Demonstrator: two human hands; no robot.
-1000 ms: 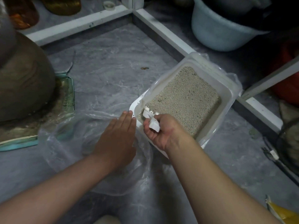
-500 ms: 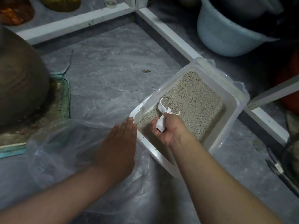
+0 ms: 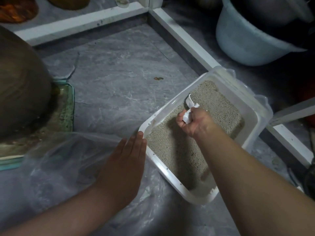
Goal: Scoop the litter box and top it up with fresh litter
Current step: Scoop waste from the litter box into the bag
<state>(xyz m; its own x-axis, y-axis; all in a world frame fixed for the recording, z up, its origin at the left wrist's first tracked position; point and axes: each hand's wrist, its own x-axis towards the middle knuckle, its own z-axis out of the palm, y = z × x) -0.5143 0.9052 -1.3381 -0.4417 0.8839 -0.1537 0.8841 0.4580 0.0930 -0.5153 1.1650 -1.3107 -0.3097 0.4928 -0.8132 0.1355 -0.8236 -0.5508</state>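
- 2 hands share this step, judged to be the scooping: the litter box, a white rectangular tray of pale granules, sits on the grey marbled floor against a white frame, with a clear plastic bag spread just beside its left rim.
- Left hand lies flat and wide open on that bag, fingertips touching the tray's rim; best to keep it pressing there so the bag mouth stays put for dumping.
- Right hand is closed around a small white scoop, its handle wrapped in white paper, tip dug into the litter; skim shallowly, let clean grains fall away, then carry low towards the bag.
- 0 brands, labels or readable writing show anywhere.
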